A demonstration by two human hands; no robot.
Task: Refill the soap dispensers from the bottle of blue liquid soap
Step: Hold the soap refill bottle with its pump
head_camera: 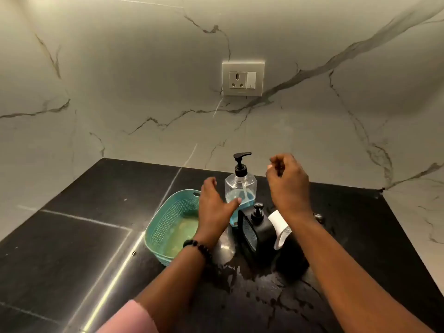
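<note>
A clear square pump bottle (241,188) with a black pump head stands at the back of the dark counter, about a third full of blue soap. In front of it stands a black dispenser (259,229) with a round pump knob. My left hand (213,207) hovers just left of the clear bottle, fingers straight, thumb stretched toward its side. My right hand (287,183) is raised to the right of the pump head, fingers loosely curled, nothing visible in it. A white object (280,228) lies partly under my right wrist.
A teal plastic basket (165,227) sits to the left of the dispensers. The black counter (96,212) is wet with splashes in front of the dispensers. A marble wall with a power socket (243,79) rises behind. The counter ends at the right.
</note>
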